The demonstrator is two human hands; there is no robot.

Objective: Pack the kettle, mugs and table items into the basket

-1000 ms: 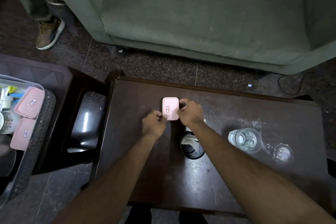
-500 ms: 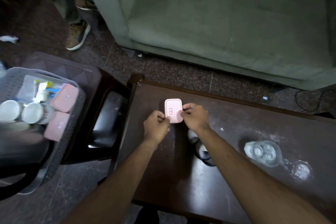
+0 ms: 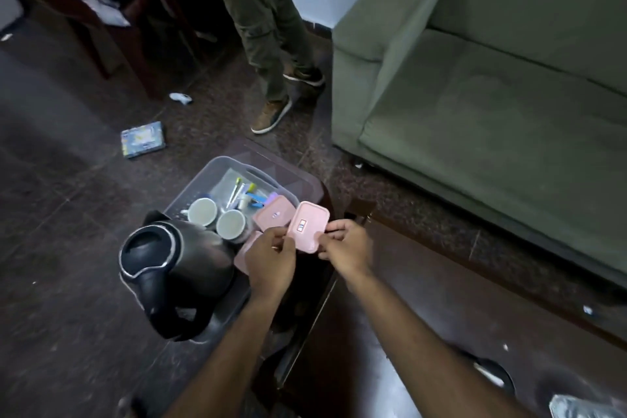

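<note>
A small pink box [image 3: 307,226] with a lid label hangs in the air over the right edge of the grey basket [image 3: 217,168]. My left hand [image 3: 269,263] pinches its left side and my right hand [image 3: 346,249] its right side. The basket holds a black kettle [image 3: 176,263], two pale mugs [image 3: 202,211] [image 3: 230,224], another pink box [image 3: 273,215] and several sachets and sticks [image 3: 242,193]. A further pink box [image 3: 244,251] lies partly hidden under my left hand.
The basket stands on a dark stool [image 3: 288,170] left of the dark wooden table [image 3: 424,332]. A glass [image 3: 583,409] shows at the lower right corner. A green sofa [image 3: 492,95] fills the right. A person's legs [image 3: 268,44] stand behind the basket. A blue packet [image 3: 143,139] lies on the floor.
Both hands lifted the pink box off the table and carried it left to above the basket. My view swung left, so the basket and kettle are now central.
</note>
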